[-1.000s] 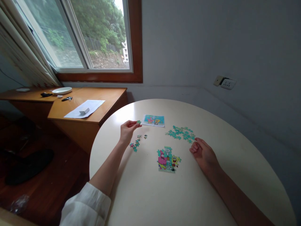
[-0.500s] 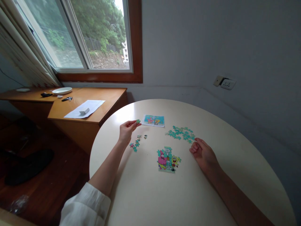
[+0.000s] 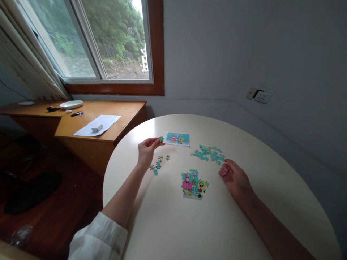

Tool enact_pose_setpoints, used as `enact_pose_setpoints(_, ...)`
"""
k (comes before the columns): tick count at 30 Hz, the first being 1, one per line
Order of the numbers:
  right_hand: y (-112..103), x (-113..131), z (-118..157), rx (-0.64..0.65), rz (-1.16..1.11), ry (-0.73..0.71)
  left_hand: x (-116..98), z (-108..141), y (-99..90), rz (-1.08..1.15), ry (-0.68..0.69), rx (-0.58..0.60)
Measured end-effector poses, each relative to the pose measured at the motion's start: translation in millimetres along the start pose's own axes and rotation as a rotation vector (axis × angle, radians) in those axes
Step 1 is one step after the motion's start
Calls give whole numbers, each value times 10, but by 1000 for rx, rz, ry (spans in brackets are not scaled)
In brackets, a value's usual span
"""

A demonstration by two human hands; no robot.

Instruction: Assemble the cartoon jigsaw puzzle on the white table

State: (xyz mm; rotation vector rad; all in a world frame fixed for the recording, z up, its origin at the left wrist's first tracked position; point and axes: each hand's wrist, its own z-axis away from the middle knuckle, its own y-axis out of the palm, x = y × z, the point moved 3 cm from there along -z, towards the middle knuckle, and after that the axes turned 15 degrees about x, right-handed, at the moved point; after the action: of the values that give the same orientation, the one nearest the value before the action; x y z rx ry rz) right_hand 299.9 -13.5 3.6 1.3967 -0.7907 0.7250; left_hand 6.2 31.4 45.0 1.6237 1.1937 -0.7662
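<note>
Pinched in the fingertips of my left hand [image 3: 146, 151] is a small green puzzle piece [image 3: 161, 139], held up at the left edge of a reference picture card [image 3: 178, 139] with cartoon figures. Below that hand lies a small group of loose puzzle pieces [image 3: 155, 168], one dark-and-white piece [image 3: 167, 157] apart from them. A partly joined cartoon puzzle [image 3: 193, 185] lies flat in the middle, its edges uneven. My right hand [image 3: 234, 177] rests with curled fingers, its index fingertip at the edge of a spread of teal puzzle pieces [image 3: 210, 153]. Whether it grips anything is hidden.
Everything lies on a round cream table [image 3: 162, 224]. Left of it stands a wooden desk [image 3: 130, 115] bearing a paper sheet [image 3: 108, 121], a small white box [image 3: 97, 128] and a white dish [image 3: 71, 104]. A wall with a socket [image 3: 262, 96] borders the far side.
My left hand has shifted slightly right with the green puzzle piece, bringing it closer to the card. My right hand and the puzzle have stayed in place.
</note>
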Motion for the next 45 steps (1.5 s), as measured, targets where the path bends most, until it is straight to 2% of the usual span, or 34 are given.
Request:
enact_pose_setpoints(14,-51,-7,-17,27,52,0,-4,7,59,171,-142,43)
enact_pose_setpoints(22,-19,2,3,18,20,14,18,24,114,263,-192,155)
enact_pose_setpoints(36,-66,-18,-22,32,61,5,46,19,82,337,-205,93)
enact_pose_setpoints(45,-34,-9,-10,20,33,7,89,8,72,383,-211,109)
